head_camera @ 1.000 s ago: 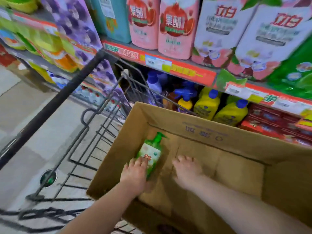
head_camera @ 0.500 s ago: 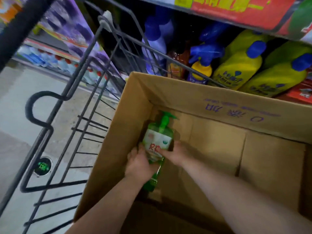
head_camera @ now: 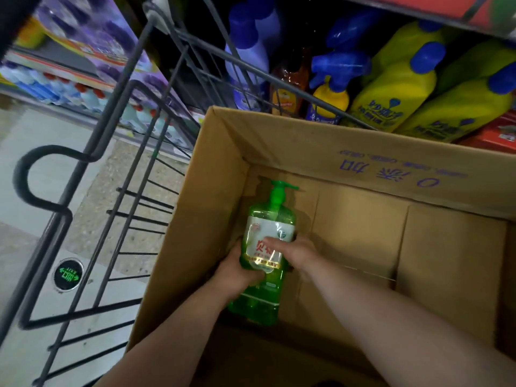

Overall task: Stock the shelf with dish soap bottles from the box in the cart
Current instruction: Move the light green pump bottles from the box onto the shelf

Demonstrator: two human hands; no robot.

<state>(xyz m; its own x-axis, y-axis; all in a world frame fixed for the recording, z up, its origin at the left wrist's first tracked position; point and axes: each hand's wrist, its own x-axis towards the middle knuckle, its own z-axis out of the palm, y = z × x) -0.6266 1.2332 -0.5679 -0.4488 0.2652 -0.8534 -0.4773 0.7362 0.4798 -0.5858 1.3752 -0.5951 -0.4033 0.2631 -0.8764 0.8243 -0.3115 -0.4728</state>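
In the box [head_camera: 212, 174], near its left wall, both hands clasp the green bottle [head_camera: 265, 255], left hand [head_camera: 237, 270] under its side, right hand [head_camera: 293, 251] across the label, probably to steady the lift toward the shelf.

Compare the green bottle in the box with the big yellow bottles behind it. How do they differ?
The green bottle is see-through; the yellow bottles are opaque. The green bottle has a green pump; the yellow bottles have blue caps. The green bottle is held by the left hand and right hand inside the box; the yellow bottles stand untouched outside it. Both kinds carry printed labels.
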